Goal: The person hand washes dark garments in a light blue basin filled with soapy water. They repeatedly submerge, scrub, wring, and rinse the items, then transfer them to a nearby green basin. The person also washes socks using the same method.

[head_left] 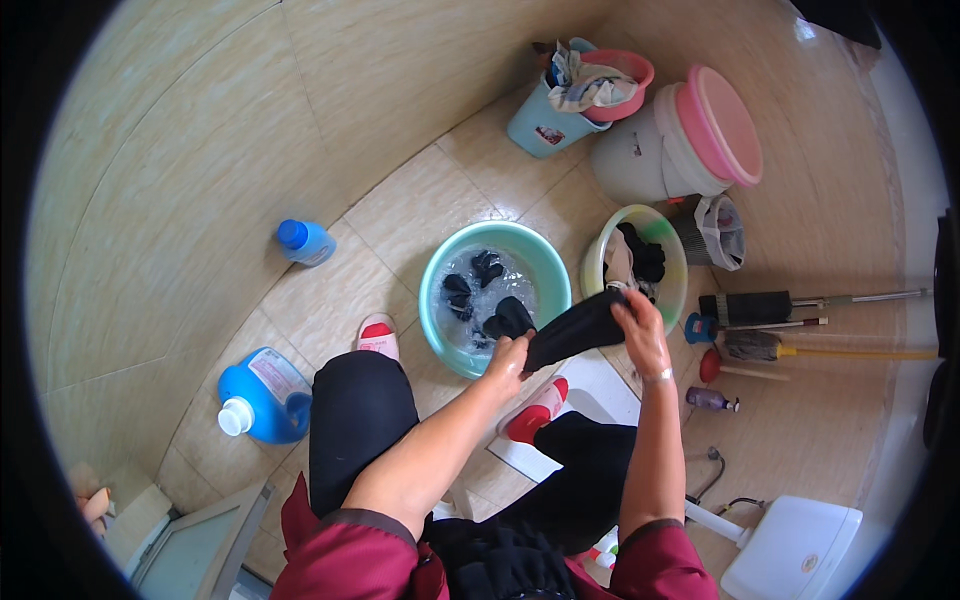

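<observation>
While we crouch over the green basin [440,262] of water, where several dark pieces still soak, a smaller green basin [597,262] beside it holds wrung ones. Between them we stretch a black garment [578,328], left hand [507,357] and right hand [637,325] each closed on an end.

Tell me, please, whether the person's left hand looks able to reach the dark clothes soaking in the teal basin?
Probably yes: the left hand is right at the teal basin rim, nothing between it and the dark clothes. It does grip a black garment, though.
</observation>
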A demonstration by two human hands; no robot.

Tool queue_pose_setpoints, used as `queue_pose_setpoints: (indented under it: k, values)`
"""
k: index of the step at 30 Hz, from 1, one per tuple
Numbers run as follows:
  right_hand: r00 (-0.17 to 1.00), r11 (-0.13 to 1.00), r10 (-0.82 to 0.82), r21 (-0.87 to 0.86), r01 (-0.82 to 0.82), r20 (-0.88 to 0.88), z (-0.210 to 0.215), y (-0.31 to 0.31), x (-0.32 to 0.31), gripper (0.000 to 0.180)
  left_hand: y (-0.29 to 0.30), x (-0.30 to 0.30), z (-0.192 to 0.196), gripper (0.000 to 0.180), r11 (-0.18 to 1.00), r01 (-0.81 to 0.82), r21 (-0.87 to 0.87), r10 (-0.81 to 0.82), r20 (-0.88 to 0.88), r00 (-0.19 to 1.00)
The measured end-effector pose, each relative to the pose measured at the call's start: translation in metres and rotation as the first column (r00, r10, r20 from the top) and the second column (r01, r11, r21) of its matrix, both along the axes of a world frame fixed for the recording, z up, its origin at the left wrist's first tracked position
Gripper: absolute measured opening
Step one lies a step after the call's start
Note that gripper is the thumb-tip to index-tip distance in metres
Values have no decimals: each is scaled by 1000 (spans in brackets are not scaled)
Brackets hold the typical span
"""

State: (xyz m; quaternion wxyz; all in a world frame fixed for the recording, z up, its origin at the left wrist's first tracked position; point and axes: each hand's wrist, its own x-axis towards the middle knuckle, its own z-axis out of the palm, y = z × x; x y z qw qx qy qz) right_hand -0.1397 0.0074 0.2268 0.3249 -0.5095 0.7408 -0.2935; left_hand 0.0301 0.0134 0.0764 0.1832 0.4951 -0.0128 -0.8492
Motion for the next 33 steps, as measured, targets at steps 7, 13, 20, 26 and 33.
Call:
queue_pose_setpoints:
  k: [7, 13, 20, 26, 33]
  values:
    - [865, 930, -212, 367, 35, 455, -164, -30, -18, 18, -1, -3, 48, 56, 994, -52, -93, 30, -226, 974]
    - [48, 901, -420, 423, -97, 906, -189, 12, 41, 58, -3, 4, 50, 59, 970, -103, -220, 72, -144, 987]
    - [-246, 947, -239, 281, 154, 939, -173, 2, 70, 89, -9, 23, 44, 76, 992, 23, -126, -52, -236, 970]
    - [-118, 953, -136, 162, 256, 984, -170, -15, 26, 50, -15, 51, 28, 37, 986, 159, -51, -166, -179, 970]
    - [141, 937, -176, 122, 326, 974, -130, -32, 30, 24, -10, 53, 15, 65, 959, 135, 249, -49, -324, 945]
